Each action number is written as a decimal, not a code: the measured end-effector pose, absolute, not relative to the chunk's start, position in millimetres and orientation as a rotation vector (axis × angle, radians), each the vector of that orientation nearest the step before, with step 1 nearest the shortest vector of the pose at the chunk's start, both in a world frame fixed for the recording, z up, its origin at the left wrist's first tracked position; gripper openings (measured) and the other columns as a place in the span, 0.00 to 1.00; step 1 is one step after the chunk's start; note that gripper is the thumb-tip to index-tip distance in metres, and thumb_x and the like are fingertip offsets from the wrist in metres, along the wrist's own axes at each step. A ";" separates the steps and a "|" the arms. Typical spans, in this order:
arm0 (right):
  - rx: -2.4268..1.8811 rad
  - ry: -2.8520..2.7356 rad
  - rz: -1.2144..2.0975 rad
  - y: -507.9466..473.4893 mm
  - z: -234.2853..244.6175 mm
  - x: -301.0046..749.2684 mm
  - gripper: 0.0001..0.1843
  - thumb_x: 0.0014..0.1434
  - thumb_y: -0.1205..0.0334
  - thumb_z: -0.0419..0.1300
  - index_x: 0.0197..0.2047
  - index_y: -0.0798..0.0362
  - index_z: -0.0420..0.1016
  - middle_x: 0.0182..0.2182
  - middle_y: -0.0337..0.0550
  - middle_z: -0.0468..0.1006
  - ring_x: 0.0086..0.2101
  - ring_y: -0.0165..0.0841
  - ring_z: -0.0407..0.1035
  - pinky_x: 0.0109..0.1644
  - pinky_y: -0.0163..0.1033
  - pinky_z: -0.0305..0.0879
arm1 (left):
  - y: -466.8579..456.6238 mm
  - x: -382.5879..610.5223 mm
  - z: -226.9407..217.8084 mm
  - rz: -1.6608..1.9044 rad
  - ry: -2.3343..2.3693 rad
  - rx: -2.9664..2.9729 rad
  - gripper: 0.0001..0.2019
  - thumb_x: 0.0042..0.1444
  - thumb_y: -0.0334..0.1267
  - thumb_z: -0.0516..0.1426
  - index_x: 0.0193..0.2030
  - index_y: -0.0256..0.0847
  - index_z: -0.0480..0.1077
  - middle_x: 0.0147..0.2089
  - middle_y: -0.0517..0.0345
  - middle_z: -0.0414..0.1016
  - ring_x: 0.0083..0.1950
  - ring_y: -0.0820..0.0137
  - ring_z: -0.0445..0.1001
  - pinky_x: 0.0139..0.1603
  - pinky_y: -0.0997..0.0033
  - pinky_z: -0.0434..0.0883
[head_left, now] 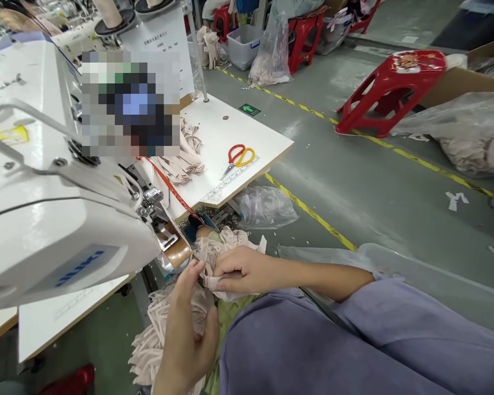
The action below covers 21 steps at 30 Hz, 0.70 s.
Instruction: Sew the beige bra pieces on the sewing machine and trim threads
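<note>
My right hand (pixel 247 269) is closed, its fingers and thumb gripping a piece of beige lace fabric (pixel 226 241) by its band. To the left, my left hand (pixel 187 323) has its fingers stretched and its thumb apart. Its fingertips are close to the fabric's edge and may be touching it. Both hands are just beside the narrow arm of a white sewing machine (pixel 86 241), whose presser foot area (pixel 168 238) is at the fabric's upper left. A bundle of beige strips (pixel 148 351) hangs below, partly behind my left hand.
The white table (pixel 255 131) bears red-and-yellow-handled scissors (pixel 236 159), a ruler marking and a pile of beige strips (pixel 181 159). A red ribbon (pixel 168 184) runs down to the machine. A red stool (pixel 395 88), a plastic bag (pixel 267 206) and bagged fabric (pixel 477 142) are on the floor.
</note>
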State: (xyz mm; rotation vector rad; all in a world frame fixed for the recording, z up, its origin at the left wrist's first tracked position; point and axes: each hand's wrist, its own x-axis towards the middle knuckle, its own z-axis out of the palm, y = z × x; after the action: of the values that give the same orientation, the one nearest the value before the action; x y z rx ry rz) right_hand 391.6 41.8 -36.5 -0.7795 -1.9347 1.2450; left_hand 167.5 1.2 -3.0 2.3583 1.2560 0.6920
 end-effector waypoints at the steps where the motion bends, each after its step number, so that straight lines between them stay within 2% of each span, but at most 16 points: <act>1: -0.755 -2.026 1.153 41.4 -35.5 391.7 0.12 0.66 0.58 0.56 0.36 0.54 0.77 0.29 0.39 0.74 0.31 0.29 0.68 0.37 0.35 0.61 | 6.7 167.7 -1.2 0.617 1.199 2.411 0.26 0.61 0.32 0.55 0.66 0.37 0.57 0.59 0.41 0.71 0.63 0.59 0.69 0.63 0.54 0.68; 3: -0.703 -2.197 0.871 40.7 -35.9 391.6 0.12 0.67 0.61 0.54 0.35 0.53 0.76 0.27 0.39 0.74 0.29 0.30 0.66 0.35 0.37 0.59 | 13.7 166.4 -2.3 0.558 1.099 2.526 0.15 0.60 0.30 0.57 0.54 0.40 0.65 0.44 0.49 0.76 0.49 0.64 0.76 0.60 0.54 0.70; 4: -0.684 -2.260 0.711 40.3 -37.1 391.5 0.12 0.67 0.62 0.53 0.34 0.52 0.75 0.27 0.40 0.74 0.29 0.31 0.65 0.35 0.39 0.58 | 14.6 164.6 -5.1 0.584 1.045 2.604 0.10 0.59 0.28 0.57 0.47 0.41 0.67 0.37 0.54 0.75 0.42 0.66 0.75 0.55 0.56 0.72; 6: -0.664 -2.328 0.466 39.5 -40.4 391.3 0.13 0.67 0.62 0.51 0.34 0.51 0.74 0.27 0.42 0.74 0.28 0.32 0.63 0.36 0.41 0.57 | 11.2 160.1 -13.7 0.698 0.943 2.788 0.09 0.57 0.25 0.59 0.40 0.42 0.66 0.28 0.60 0.70 0.33 0.69 0.71 0.43 0.63 0.73; 8: -0.642 -2.359 0.382 38.2 -43.4 391.0 0.14 0.68 0.61 0.50 0.33 0.49 0.73 0.27 0.42 0.74 0.28 0.33 0.62 0.37 0.42 0.58 | 3.4 155.9 -22.3 0.823 0.888 2.955 0.11 0.54 0.22 0.61 0.39 0.41 0.67 0.26 0.61 0.69 0.30 0.70 0.69 0.36 0.68 0.71; 14: -0.592 -2.309 0.530 36.1 -46.2 388.6 0.13 0.69 0.60 0.50 0.35 0.46 0.73 0.28 0.42 0.73 0.28 0.32 0.61 0.38 0.42 0.60 | -8.1 148.3 -23.9 0.933 0.893 3.033 0.14 0.48 0.19 0.65 0.37 0.39 0.69 0.25 0.62 0.68 0.31 0.70 0.69 0.38 0.66 0.72; 16: -0.615 -2.258 0.689 37.1 -45.7 388.1 0.11 0.67 0.58 0.53 0.35 0.47 0.73 0.28 0.42 0.73 0.29 0.32 0.62 0.39 0.42 0.60 | -8.3 145.8 -24.6 0.946 0.938 2.972 0.15 0.48 0.19 0.64 0.38 0.38 0.69 0.26 0.62 0.67 0.32 0.71 0.69 0.40 0.66 0.73; 18: -0.688 -2.126 1.030 36.9 -45.6 385.1 0.11 0.66 0.55 0.56 0.34 0.49 0.73 0.28 0.41 0.73 0.30 0.32 0.63 0.40 0.40 0.61 | -13.2 147.3 -34.9 1.036 1.147 2.772 0.17 0.50 0.23 0.65 0.44 0.39 0.68 0.34 0.56 0.70 0.40 0.67 0.73 0.49 0.59 0.74; 19: -0.755 -1.969 1.266 35.3 -46.2 381.8 0.12 0.65 0.52 0.58 0.35 0.50 0.73 0.28 0.40 0.72 0.30 0.31 0.64 0.38 0.39 0.61 | -18.1 150.7 -44.9 1.087 1.279 2.618 0.22 0.50 0.28 0.66 0.51 0.39 0.67 0.43 0.50 0.71 0.49 0.61 0.74 0.56 0.52 0.72; 21: -0.904 -1.453 1.712 27.4 -48.5 370.6 0.16 0.64 0.46 0.58 0.37 0.52 0.69 0.28 0.38 0.70 0.28 0.29 0.63 0.34 0.35 0.62 | -31.1 162.8 -73.8 1.098 1.483 2.316 0.40 0.50 0.43 0.68 0.66 0.37 0.55 0.62 0.35 0.63 0.67 0.47 0.62 0.64 0.38 0.63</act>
State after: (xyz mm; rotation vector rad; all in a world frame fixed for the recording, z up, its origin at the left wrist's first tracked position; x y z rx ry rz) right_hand 370.6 27.4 -48.5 -0.9042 -1.4534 1.7124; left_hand 162.8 -31.1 -73.8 2.3157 1.4825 1.0980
